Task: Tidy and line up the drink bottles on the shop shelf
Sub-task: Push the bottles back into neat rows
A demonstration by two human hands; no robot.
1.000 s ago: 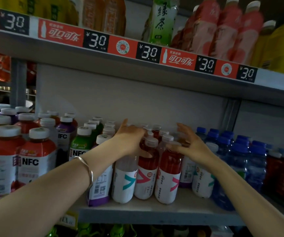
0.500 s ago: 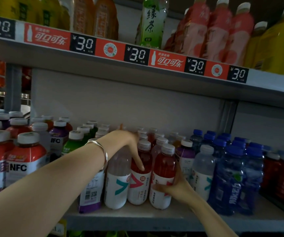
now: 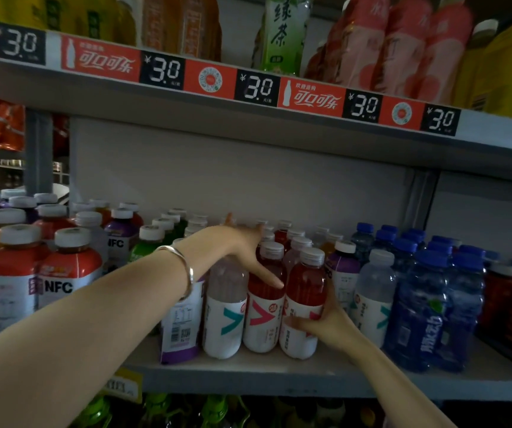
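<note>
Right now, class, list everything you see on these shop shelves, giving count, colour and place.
Held red bottle: one, red, front middle.
Second red bottle: one, red, left of it.
Pale bottles: two, clear, front row.
NFC bottles: several, mostly red, left.
Blue bottles: many, blue, right.
Green tea bottle: one, green, upper shelf.
Price strip: one, red and black, upper shelf edge.
Bracelet: one, silver, left wrist.
Left hand: one, atop bottles mid-shelf.
Right hand: one, grips held red bottle.
</note>
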